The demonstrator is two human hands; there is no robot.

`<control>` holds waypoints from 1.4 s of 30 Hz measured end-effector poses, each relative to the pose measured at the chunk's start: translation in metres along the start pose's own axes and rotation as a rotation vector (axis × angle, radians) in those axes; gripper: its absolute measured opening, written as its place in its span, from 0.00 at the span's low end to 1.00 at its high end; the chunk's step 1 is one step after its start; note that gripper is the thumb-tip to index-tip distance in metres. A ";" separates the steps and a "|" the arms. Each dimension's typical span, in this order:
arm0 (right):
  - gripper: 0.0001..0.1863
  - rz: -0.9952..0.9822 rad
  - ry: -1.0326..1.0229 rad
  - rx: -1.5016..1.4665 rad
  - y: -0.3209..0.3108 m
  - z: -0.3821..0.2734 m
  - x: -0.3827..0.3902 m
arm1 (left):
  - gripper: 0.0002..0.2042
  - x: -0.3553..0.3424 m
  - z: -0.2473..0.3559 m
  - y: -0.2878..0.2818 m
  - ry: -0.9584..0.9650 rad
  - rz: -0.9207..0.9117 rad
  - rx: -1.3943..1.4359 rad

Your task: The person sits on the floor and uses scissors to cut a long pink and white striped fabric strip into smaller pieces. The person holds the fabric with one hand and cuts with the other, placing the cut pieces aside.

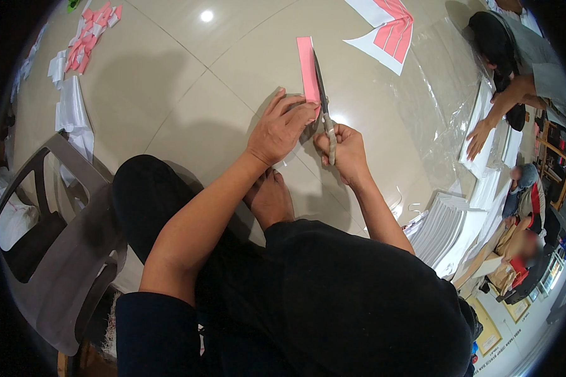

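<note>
- The left hand (280,129) is holding the near end of a pink strip (306,66) between the thumb and fingers; the strip is standing out beyond the fingertips, toward the far side of the scene.
- The right hand (346,151) is gripping the scissors (329,136) by their pale, wrapped-looking handles—the dark blades are pointing far and lying along the strip's right edge. Whether the blades are parted cannot be told.
- Both hands are working just beside each other, above a beige tiled floor (170,119).
- A bare foot (273,196) is resting on the floor, nearer than the left hand.
- Farther off to the right, a white sheet with pink panels (393,34) is lying curved on the tiles.
- At the far left, crumpled pink-and-white pieces (92,38) are lying in a heap, with white material (75,116) spreading nearer.
- A grey plastic chair (66,270) is standing at the near left.
- On the right, a clear plastic sheet (424,94) is covering some tiles; beyond it a co-worker (525,60) is reaching down toward white material—one open hand (480,136) is hovering over or touching it.
- Nearer on that side, white layered sheets (449,227) are lying stacked.
</note>
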State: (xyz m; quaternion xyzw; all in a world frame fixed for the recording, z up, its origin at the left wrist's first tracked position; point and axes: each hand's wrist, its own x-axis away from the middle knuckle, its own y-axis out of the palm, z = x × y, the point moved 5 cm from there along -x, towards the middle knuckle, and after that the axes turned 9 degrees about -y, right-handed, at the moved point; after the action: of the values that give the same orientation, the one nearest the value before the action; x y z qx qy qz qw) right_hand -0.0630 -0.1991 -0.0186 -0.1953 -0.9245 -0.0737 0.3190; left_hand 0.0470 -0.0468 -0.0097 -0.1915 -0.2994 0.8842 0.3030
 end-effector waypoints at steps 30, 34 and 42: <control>0.11 -0.018 -0.024 -0.035 0.012 -0.008 -0.014 | 0.16 0.002 -0.006 0.001 0.018 0.030 0.002; 0.12 -0.006 -0.029 -0.049 0.013 -0.007 -0.017 | 0.14 0.002 -0.006 0.001 0.034 0.034 -0.018; 0.13 -0.025 -0.036 -0.024 0.010 -0.005 -0.019 | 0.15 0.003 -0.006 -0.001 0.033 0.042 0.023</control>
State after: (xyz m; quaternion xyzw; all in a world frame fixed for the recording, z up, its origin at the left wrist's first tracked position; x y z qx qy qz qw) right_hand -0.0428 -0.1968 -0.0262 -0.1888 -0.9315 -0.0855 0.2988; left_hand 0.0485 -0.0419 -0.0146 -0.2086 -0.2800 0.8906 0.2914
